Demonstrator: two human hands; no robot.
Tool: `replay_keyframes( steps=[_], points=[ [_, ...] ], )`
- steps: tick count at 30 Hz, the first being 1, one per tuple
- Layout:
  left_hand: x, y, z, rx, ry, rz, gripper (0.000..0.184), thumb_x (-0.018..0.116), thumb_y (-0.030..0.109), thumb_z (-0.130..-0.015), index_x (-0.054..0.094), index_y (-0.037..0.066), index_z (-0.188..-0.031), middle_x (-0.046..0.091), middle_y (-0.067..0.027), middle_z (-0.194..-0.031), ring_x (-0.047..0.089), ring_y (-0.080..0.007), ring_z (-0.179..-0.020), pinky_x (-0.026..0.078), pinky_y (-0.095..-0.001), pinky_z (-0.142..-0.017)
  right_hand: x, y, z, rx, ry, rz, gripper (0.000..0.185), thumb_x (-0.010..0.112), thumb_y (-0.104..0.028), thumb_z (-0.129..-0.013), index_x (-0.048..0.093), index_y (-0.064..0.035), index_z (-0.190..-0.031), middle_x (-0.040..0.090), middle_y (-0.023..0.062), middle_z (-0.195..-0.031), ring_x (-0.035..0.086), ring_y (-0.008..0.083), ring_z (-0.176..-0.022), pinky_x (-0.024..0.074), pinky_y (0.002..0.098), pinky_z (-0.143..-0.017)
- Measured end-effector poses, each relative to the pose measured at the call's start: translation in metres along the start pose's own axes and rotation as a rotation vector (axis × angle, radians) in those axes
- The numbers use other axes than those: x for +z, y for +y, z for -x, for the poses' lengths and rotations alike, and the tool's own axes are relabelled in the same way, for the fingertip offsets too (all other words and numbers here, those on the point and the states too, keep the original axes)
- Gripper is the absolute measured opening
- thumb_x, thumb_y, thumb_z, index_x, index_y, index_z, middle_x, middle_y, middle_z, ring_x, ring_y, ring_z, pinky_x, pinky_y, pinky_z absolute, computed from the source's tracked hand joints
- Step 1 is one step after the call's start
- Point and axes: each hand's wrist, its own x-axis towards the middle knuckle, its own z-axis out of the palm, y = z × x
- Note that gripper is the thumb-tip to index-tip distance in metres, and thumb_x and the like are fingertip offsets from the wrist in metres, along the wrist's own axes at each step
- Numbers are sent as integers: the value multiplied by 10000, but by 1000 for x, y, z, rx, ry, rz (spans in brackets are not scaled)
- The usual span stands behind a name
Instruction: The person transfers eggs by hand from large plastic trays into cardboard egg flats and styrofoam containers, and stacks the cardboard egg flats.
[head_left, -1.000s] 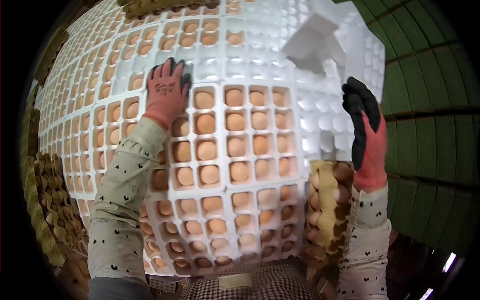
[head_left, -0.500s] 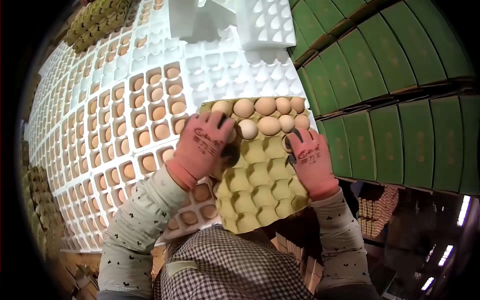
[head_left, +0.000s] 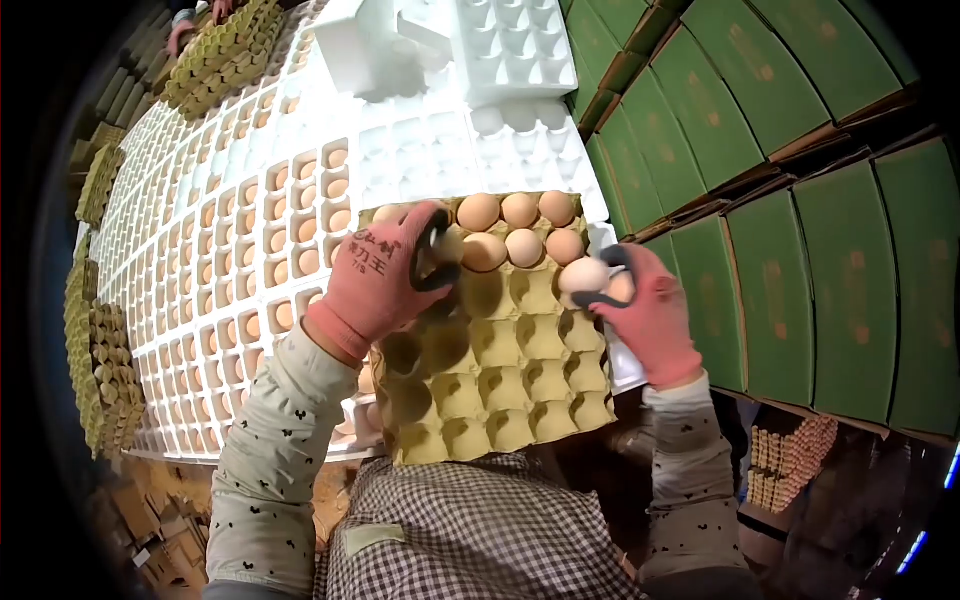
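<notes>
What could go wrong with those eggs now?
The right hand holds two eggs close together, so they might knock and crack. The left hand might squeeze its egg too hard. The cardboard tray seems to stick out past the white foam trays, so it might tip if bumped.

Eggs point(head_left: 524, 248) in carton point(head_left: 497, 385) | foam trays point(head_left: 415, 150) left, behind | boxes point(head_left: 778, 290) right
</notes>
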Motion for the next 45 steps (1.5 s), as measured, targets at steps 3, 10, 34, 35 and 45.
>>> replay_keyframes(
  steps=[3,10,34,35,45],
  points=[
    [7,6,-17,157,22,-106,485,733,166,-713,591,113,-1173,560,-149,-1107,630,-296,-822,524,-395,-712,0,28,8,172,79,-1077,536,720,17,-787,496,-42,-1270,535,39,-1177,530,130,-1091,486,253,-878],
    [42,10,-25,199,-107,-240,252,621,182,-777,609,72,-1004,520,-160,-1108,621,-287,-812,502,-391,-703,20,-20,-30,-154,127,542,569,832,-216,-632,634,-162,-1163,526,114,-1192,551,306,-1076,494,412,-867],
    [-194,-549,130,-643,72,-522,388,662,324,-846,615,227,-1219,501,-104,-1320,634,-274,-1035,522,-418,-814,210,-301,-196,-7,-309,-504,458,697,-55,-770,605,29,-1211,616,107,-1186,576,199,-1098,437,311,-974],
    [-190,-557,124,-538,120,-557,374,654,317,-854,617,229,-1216,539,-104,-1273,640,-273,-1020,522,-410,-809,235,-314,-220,-94,-316,-455,442,677,-49,-797,599,31,-1224,622,110,-1177,583,193,-1092,442,310,-971],
    [-104,-588,41,-416,556,-238,321,617,228,-865,590,152,-1177,579,-123,-1128,546,-327,-1048,436,-426,-905,404,-414,-384,-381,-86,667,516,728,-423,-804,589,-187,-1241,603,95,-1117,605,292,-1039,505,425,-825]
  ],
)
